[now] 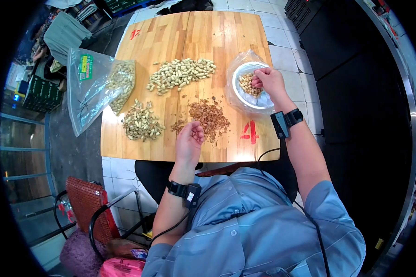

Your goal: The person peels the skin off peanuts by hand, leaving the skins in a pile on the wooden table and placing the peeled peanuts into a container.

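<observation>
My right hand [271, 82] is over the rim of a white bowl [235, 87] lined with a clear plastic bag, fingertips pinched together; what they hold, if anything, is hidden. Shelled peanuts [247, 84] lie in the bowl. My left hand [190, 140] rests palm up, fingers curled, by the near left side of a heap of reddish-brown peanut skins [210, 117]; I cannot see what is inside it. Left of that hand lies a pile of split peanut shells [142, 122]. Farther back spreads a pile of whole unshelled peanuts [182, 74].
A clear plastic bag of unshelled peanuts [121, 82] lies across the left edge of the wooden table [226, 37]. A red number is painted near the front right. A red-brown chair [88, 207] stands at lower left. Cables run from both wrist devices.
</observation>
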The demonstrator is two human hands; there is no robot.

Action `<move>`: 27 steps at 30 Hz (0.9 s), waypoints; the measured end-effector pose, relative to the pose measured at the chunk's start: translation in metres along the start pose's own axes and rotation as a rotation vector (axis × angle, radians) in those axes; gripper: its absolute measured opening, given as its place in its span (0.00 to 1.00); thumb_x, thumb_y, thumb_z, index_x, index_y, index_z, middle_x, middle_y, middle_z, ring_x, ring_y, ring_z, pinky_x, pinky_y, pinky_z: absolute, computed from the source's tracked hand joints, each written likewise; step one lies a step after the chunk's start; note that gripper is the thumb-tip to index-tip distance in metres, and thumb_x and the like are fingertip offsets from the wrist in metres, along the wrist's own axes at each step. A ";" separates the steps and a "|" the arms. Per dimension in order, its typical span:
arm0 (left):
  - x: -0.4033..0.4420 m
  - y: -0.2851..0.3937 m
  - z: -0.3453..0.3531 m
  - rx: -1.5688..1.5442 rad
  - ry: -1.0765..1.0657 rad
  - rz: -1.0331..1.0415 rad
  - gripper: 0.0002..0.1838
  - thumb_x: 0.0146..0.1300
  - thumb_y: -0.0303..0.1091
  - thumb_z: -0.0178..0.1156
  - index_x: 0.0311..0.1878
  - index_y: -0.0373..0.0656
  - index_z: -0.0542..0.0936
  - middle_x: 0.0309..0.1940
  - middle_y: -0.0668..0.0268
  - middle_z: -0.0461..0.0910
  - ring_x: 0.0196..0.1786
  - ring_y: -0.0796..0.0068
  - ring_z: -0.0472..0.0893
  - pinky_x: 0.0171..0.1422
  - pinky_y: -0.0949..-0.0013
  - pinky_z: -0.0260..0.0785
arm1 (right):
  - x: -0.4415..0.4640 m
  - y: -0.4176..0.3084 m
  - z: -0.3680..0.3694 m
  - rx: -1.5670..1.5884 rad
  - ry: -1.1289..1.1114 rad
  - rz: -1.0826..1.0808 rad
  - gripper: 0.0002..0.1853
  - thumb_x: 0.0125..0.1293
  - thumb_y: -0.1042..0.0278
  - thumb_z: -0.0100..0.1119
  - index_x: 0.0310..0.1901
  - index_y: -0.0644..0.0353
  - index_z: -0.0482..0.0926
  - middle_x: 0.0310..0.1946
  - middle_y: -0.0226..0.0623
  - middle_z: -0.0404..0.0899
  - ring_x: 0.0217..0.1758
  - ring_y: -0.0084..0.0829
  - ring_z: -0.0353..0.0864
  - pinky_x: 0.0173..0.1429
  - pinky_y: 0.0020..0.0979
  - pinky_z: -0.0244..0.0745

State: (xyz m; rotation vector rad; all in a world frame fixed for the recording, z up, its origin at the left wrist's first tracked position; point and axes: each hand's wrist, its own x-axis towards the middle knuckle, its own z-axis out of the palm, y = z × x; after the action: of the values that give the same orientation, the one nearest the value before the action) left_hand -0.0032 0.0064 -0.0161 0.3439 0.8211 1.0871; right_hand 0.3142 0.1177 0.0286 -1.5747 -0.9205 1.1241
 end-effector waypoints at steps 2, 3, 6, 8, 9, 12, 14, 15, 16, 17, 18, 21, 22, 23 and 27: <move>0.000 0.001 0.000 -0.025 -0.019 0.004 0.20 0.75 0.47 0.49 0.52 0.37 0.77 0.40 0.66 0.78 0.42 0.75 0.77 0.49 0.72 0.72 | -0.004 -0.004 0.001 0.003 0.015 -0.008 0.08 0.72 0.71 0.55 0.41 0.69 0.79 0.29 0.37 0.82 0.28 0.24 0.82 0.32 0.22 0.78; -0.001 0.003 0.002 -0.039 -0.027 0.007 0.22 0.75 0.48 0.48 0.53 0.36 0.76 0.42 0.64 0.79 0.45 0.73 0.78 0.52 0.71 0.73 | -0.007 -0.006 0.000 0.000 0.010 -0.017 0.08 0.71 0.71 0.55 0.41 0.68 0.79 0.29 0.36 0.82 0.27 0.23 0.82 0.31 0.22 0.78; -0.003 0.010 0.011 -0.174 -0.046 0.023 0.29 0.76 0.53 0.44 0.60 0.32 0.72 0.54 0.55 0.77 0.58 0.64 0.77 0.65 0.63 0.70 | -0.017 -0.009 0.015 0.007 -0.086 -0.057 0.07 0.70 0.72 0.56 0.40 0.67 0.80 0.29 0.35 0.82 0.27 0.23 0.83 0.30 0.22 0.77; -0.001 0.015 0.015 -0.238 -0.065 0.043 0.33 0.75 0.55 0.42 0.63 0.30 0.68 0.60 0.51 0.73 0.63 0.59 0.74 0.70 0.60 0.66 | -0.037 -0.011 0.037 0.033 -0.221 -0.103 0.07 0.69 0.71 0.57 0.41 0.65 0.80 0.30 0.33 0.82 0.28 0.23 0.82 0.30 0.22 0.77; 0.001 0.018 0.018 -0.271 -0.083 0.053 0.34 0.75 0.56 0.42 0.65 0.29 0.67 0.62 0.49 0.71 0.66 0.57 0.72 0.72 0.58 0.64 | -0.051 -0.015 0.051 -0.043 -0.238 -0.167 0.07 0.69 0.70 0.58 0.42 0.65 0.80 0.30 0.33 0.82 0.29 0.23 0.82 0.31 0.23 0.77; 0.000 0.027 0.031 -0.293 -0.056 0.072 0.36 0.75 0.58 0.40 0.64 0.28 0.67 0.63 0.49 0.71 0.67 0.57 0.72 0.73 0.57 0.63 | -0.095 -0.019 0.096 -0.233 -0.328 -0.301 0.08 0.66 0.69 0.61 0.43 0.63 0.80 0.30 0.33 0.82 0.29 0.25 0.82 0.33 0.26 0.77; -0.001 0.027 0.031 -0.276 -0.058 0.089 0.37 0.75 0.59 0.39 0.64 0.29 0.68 0.62 0.50 0.73 0.66 0.58 0.72 0.72 0.58 0.63 | -0.116 -0.012 0.118 -0.295 -0.422 -0.317 0.08 0.61 0.69 0.63 0.41 0.62 0.81 0.29 0.36 0.82 0.30 0.29 0.83 0.35 0.30 0.77; 0.000 0.025 0.029 -0.259 -0.070 0.098 0.37 0.75 0.60 0.38 0.64 0.29 0.68 0.62 0.50 0.73 0.66 0.59 0.72 0.72 0.58 0.63 | -0.126 -0.012 0.130 -0.316 -0.444 -0.345 0.08 0.60 0.70 0.64 0.39 0.62 0.82 0.28 0.37 0.82 0.31 0.31 0.83 0.36 0.32 0.78; 0.002 0.023 0.028 -0.241 -0.085 0.106 0.38 0.75 0.60 0.38 0.64 0.29 0.68 0.61 0.51 0.74 0.65 0.60 0.72 0.72 0.58 0.63 | -0.132 -0.011 0.137 -0.338 -0.463 -0.374 0.07 0.58 0.70 0.65 0.37 0.62 0.82 0.28 0.39 0.82 0.31 0.34 0.84 0.37 0.34 0.78; 0.004 0.021 0.028 -0.244 -0.093 0.096 0.38 0.75 0.61 0.37 0.64 0.30 0.68 0.60 0.52 0.75 0.65 0.60 0.73 0.72 0.59 0.63 | -0.132 -0.005 0.144 -0.381 -0.442 -0.394 0.06 0.56 0.70 0.65 0.35 0.62 0.82 0.28 0.40 0.82 0.32 0.36 0.84 0.38 0.36 0.78; 0.004 0.020 0.028 -0.247 -0.103 0.087 0.38 0.75 0.61 0.36 0.64 0.30 0.69 0.59 0.53 0.76 0.64 0.61 0.73 0.72 0.60 0.62 | -0.132 0.000 0.151 -0.423 -0.422 -0.415 0.06 0.55 0.71 0.65 0.33 0.62 0.81 0.28 0.41 0.82 0.33 0.38 0.83 0.38 0.37 0.78; 0.002 0.018 0.025 -0.200 -0.115 0.081 0.38 0.76 0.61 0.35 0.64 0.32 0.69 0.59 0.56 0.76 0.63 0.64 0.74 0.72 0.62 0.61 | -0.129 0.011 0.154 -0.467 -0.396 -0.427 0.04 0.53 0.72 0.65 0.31 0.60 0.81 0.27 0.42 0.82 0.34 0.43 0.83 0.40 0.41 0.78; 0.001 0.017 0.024 -0.176 -0.117 0.080 0.38 0.76 0.61 0.34 0.64 0.33 0.69 0.59 0.57 0.76 0.62 0.65 0.73 0.72 0.63 0.60 | -0.128 0.018 0.155 -0.477 -0.389 -0.433 0.04 0.53 0.71 0.65 0.31 0.60 0.81 0.27 0.42 0.82 0.34 0.44 0.83 0.40 0.41 0.78; 0.000 0.016 0.024 -0.155 -0.108 0.084 0.37 0.76 0.61 0.34 0.65 0.33 0.69 0.59 0.57 0.76 0.63 0.65 0.73 0.72 0.63 0.60 | -0.127 0.023 0.155 -0.488 -0.381 -0.438 0.05 0.53 0.71 0.65 0.31 0.60 0.81 0.27 0.42 0.82 0.33 0.44 0.83 0.39 0.41 0.78; 0.000 0.013 0.024 -0.081 -0.113 0.095 0.36 0.77 0.60 0.33 0.65 0.34 0.69 0.59 0.59 0.76 0.62 0.67 0.73 0.70 0.64 0.61 | -0.128 0.027 0.155 -0.422 -0.390 -0.352 0.06 0.54 0.71 0.64 0.33 0.61 0.82 0.28 0.42 0.83 0.34 0.40 0.84 0.40 0.37 0.79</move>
State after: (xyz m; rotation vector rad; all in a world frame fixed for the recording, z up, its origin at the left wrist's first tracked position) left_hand 0.0063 0.0152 0.0082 0.3756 0.6645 1.1752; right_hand 0.1299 0.0337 0.0146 -1.4541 -1.7143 1.0418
